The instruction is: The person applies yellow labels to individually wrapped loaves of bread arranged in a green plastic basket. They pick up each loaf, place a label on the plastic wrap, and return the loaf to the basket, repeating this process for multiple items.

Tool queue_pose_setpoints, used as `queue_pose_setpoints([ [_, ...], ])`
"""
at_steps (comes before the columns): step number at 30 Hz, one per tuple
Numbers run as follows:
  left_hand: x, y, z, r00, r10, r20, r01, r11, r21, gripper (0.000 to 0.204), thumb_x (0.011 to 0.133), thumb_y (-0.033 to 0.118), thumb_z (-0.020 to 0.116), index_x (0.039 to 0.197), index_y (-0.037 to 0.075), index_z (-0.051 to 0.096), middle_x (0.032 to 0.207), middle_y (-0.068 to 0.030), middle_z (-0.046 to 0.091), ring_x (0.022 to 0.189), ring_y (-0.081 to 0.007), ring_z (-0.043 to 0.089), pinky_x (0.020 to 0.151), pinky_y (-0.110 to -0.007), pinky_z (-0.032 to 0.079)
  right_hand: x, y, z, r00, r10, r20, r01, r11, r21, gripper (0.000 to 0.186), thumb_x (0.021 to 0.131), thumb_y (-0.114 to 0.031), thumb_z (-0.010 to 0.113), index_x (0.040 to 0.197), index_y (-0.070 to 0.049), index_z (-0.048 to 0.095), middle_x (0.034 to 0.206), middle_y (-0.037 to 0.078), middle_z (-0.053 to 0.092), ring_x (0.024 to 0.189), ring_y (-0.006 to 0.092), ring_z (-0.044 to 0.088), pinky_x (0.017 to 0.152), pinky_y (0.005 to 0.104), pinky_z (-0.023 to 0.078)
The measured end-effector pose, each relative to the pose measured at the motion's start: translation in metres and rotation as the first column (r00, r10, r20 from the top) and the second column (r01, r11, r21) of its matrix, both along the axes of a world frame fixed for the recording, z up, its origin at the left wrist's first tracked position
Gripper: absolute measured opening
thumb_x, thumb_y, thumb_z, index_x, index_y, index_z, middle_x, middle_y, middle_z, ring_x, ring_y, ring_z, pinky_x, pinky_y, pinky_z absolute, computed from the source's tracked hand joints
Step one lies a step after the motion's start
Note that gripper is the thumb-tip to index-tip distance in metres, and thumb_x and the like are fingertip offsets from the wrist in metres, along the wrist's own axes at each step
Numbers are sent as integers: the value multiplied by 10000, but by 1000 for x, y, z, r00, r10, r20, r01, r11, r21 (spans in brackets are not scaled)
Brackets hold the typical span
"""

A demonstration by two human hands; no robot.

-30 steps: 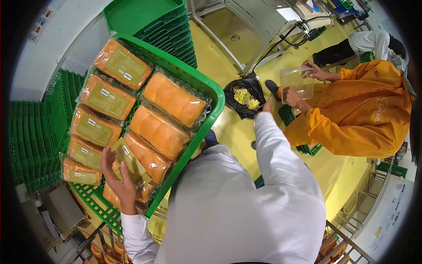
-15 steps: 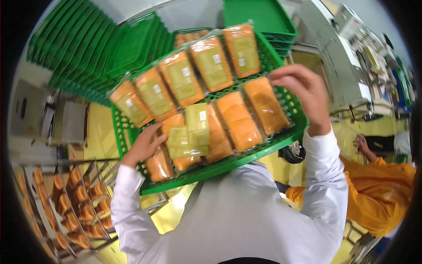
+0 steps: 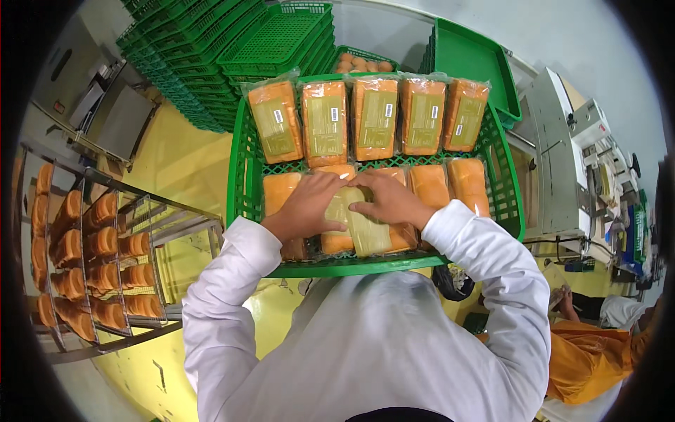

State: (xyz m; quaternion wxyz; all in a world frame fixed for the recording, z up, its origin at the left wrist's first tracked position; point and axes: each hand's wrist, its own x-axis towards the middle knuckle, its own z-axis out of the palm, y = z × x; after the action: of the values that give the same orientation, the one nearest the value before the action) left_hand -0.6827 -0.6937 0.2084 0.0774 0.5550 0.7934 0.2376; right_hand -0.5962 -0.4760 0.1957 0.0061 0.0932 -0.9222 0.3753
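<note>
A green plastic crate in front of me holds two rows of wrapped bread loaves. Loaves in the far row, such as the middle loaf, carry olive-green labels; near-row loaves such as the right-hand loaf show plain golden crust. Over the middle of the near row are loose olive-green labels. My left hand is curled at their left side, thumb against them. From the right, my right hand pinches their upper part. The hands' fingertips nearly meet, hiding parts of the loaves and labels.
Stacked green crates stand at the far left, and green trays at the far right. A rack of unwrapped bread is on the left. At lower right is a person in an orange top, near a cluttered counter.
My right hand has moved left from the crate's right side to the labels. My left hand has come in from the left edge. The view has turned, so the crate now looks level.
</note>
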Motion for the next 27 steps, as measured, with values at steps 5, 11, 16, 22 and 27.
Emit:
queue_pose_setpoints([
  [5,4,-2,2,996,-35,84,38,999,-31,921,620,248,887,1402,79,432,1194,-142,507,1161,-359,469,974,-449,405,15,5,7,940,-60,337,201,894,-400,839,775,-140,799,1458,-63,319,1255,148,562,1127,260,584,939,385,493],
  [11,18,3,2,923,-94,374,61,993,99,894,676,136,855,1442,101,395,1219,-131,478,1169,-355,498,987,-428,438,24,-12,34,739,30,673,385,801,-459,503,799,-88,783,1231,41,562,1071,108,689,966,200,655,854,331,525],
  [16,-24,-12,14,862,9,507,-86,988,129,556,829,197,746,1313,45,518,1221,-169,540,1129,-371,546,977,-434,450,5,4,27,848,37,528,171,925,-340,449,835,-196,760,1208,12,621,1084,152,696,983,254,662,869,375,514],
  [22,-85,-65,-38,904,425,-32,-400,820,-409,516,969,501,511,1051,-1,596,1024,-219,625,1038,-371,577,887,-433,463,-57,2,2,879,-20,476,197,926,-324,467,938,-316,637,1262,15,583,1203,202,653,1063,293,635,930,386,479],
  [27,-87,-54,9,909,367,201,-247,858,-451,607,875,624,587,933,21,549,926,-201,635,883,-358,611,747,-441,454,-59,-10,-3,911,-89,402,223,928,-299,539,957,-377,599,1321,18,553,1243,191,638,1135,273,601,997,372,437],
])
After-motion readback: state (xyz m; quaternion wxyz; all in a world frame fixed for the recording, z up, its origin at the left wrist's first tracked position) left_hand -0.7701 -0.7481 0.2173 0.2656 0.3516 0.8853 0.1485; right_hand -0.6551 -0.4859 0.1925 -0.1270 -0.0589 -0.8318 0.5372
